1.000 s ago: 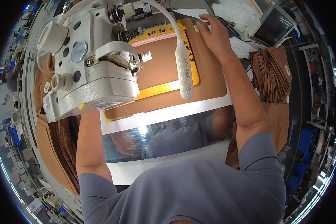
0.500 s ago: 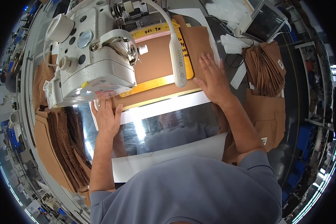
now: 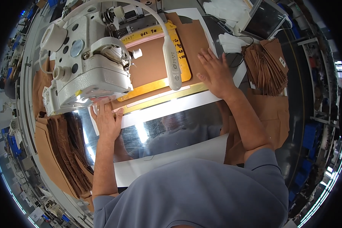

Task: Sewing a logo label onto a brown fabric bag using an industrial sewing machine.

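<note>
A brown fabric piece (image 3: 195, 40) lies under a yellow clamp frame (image 3: 185, 66) of a white sewing machine (image 3: 97, 72). My right hand (image 3: 219, 79) is open, its fingers spread over the fabric's right edge and the white sheet (image 3: 152, 115) beneath. At the sheet's left end, my left hand (image 3: 108, 121) rests with fingers stretched out beside a yellow strip (image 3: 193, 89). Its fingertips are partly hidden under the machine head and its see-through guard. Neither hand grips anything.
A slim white lamp (image 3: 172, 64) hangs over the frame. Brown fabric pieces are stacked at the left (image 3: 59, 152), and a fanned bundle (image 3: 264, 68) lies at the right. Behind it stand a dark screen (image 3: 264, 19) and white wadding (image 3: 226, 11). A shiny metal plate (image 3: 171, 131) is in front.
The fabric's near edge has drawn back toward the frame, baring more of the yellow strip. My right hand has shifted slightly; my left hand stays nearly in place.
</note>
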`<action>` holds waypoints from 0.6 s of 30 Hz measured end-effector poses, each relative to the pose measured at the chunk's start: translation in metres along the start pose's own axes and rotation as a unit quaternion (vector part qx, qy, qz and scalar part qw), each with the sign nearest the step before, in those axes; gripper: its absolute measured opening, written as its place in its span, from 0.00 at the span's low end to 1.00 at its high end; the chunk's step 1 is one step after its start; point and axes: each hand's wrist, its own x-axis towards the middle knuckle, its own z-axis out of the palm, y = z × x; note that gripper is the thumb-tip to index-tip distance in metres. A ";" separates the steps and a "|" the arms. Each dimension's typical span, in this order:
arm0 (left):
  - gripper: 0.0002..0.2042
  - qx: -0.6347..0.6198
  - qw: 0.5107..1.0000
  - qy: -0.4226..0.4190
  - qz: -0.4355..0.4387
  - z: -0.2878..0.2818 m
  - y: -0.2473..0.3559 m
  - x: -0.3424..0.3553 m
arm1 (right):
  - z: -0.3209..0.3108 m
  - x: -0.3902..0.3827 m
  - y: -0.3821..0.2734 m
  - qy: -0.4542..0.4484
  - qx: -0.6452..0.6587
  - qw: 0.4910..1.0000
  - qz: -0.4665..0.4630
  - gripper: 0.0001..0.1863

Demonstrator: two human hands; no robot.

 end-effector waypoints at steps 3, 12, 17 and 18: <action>0.32 -0.012 1.000 0.016 0.005 0.000 0.002 0.001 | 0.018 0.023 0.025 0.108 0.053 0.990 0.079 0.31; 0.32 -0.057 0.995 0.066 0.048 -0.007 0.001 -0.008 | 0.010 0.043 0.001 0.136 0.097 0.986 0.018 0.22; 0.34 -0.058 0.996 0.037 0.065 -0.015 0.009 -0.015 | -0.006 -0.031 -0.027 0.071 0.129 0.989 0.026 0.25; 0.34 -0.052 0.995 0.034 0.072 -0.016 0.014 -0.015 | -0.007 -0.043 -0.031 0.048 0.136 0.989 0.025 0.27</action>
